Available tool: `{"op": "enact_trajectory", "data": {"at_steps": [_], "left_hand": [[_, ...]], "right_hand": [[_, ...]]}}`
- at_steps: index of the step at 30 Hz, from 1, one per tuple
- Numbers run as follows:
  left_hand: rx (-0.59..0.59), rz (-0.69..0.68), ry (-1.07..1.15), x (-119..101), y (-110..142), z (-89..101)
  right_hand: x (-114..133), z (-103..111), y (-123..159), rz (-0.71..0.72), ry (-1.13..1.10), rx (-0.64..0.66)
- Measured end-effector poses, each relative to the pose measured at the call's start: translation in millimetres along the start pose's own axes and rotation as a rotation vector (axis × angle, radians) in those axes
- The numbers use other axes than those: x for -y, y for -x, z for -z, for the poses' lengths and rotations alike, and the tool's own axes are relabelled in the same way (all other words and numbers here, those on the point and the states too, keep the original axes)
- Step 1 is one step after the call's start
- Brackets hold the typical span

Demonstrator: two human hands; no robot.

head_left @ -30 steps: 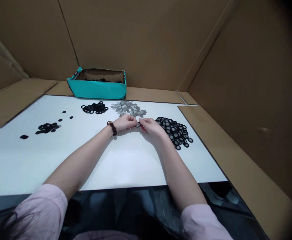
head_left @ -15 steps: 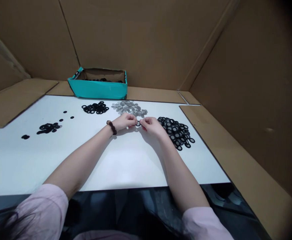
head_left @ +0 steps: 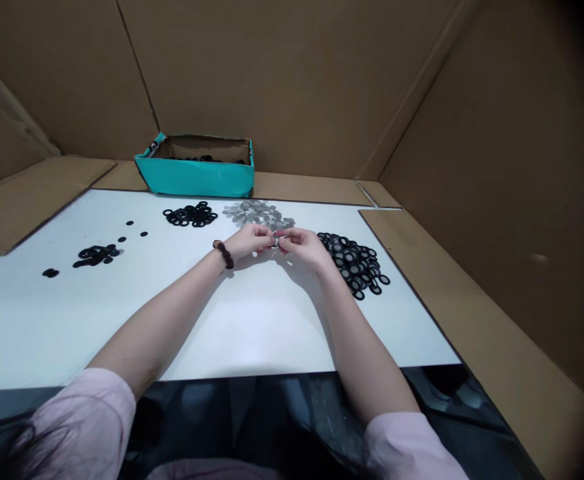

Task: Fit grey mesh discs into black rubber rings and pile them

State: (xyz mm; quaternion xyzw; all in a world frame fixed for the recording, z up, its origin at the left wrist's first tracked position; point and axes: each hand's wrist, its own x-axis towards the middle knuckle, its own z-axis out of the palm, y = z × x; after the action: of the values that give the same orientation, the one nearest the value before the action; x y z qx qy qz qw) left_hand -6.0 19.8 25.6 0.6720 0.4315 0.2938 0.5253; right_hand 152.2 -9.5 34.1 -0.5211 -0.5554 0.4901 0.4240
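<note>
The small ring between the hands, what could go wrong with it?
The small ring might slip: the left hand and right hand only pinch it. If it fell, it might mix with the grey discs just beyond. The right hand could bump the black rings with grey centres beside it.

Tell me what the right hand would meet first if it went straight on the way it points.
Most likely the left hand: the right hand points toward it, with a small piece, partly hidden, between them. Depth is unclear in this single view, so the exact line is uncertain.
</note>
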Motion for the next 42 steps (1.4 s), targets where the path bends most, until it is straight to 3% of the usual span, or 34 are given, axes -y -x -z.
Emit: {"op": "enact_trajectory", "data": {"at_steps": [4, 9, 14, 21, 28, 33, 42], "left_hand": [[-0.03, -0.013, 0.061, 0, 0, -0.8], [-0.052, -0.012, 0.077, -1, -2, -3.0], [-0.116, -0.022, 0.056, -1, -5, -6.0], [-0.097, -0.057, -0.055, 0, -4, -7.5], [-0.174, -0.093, -0.075, -2, -3, -8.5], [-0.194, -0.127, -0.202, -1, -2, -6.5], [-0.175, -0.115, -0.063, -2, -2, -7.6]], "right_hand": [[1, 1, 1, -0.006, 0.002, -0.056], [-1, -4, -1, 0.088, 0.015, -0.109], [-6, -9, -3, 0.128, -0.009, -0.081], [-16, -7, -9, 0.154, -0.015, -0.082], [-26, -14, -15, 0.238, -0.01, -0.234], [-28, -16, -10, 0.343, 0.133, -0.161], [-22, -6, -11, 0.303, 0.06, -0.191]]}}
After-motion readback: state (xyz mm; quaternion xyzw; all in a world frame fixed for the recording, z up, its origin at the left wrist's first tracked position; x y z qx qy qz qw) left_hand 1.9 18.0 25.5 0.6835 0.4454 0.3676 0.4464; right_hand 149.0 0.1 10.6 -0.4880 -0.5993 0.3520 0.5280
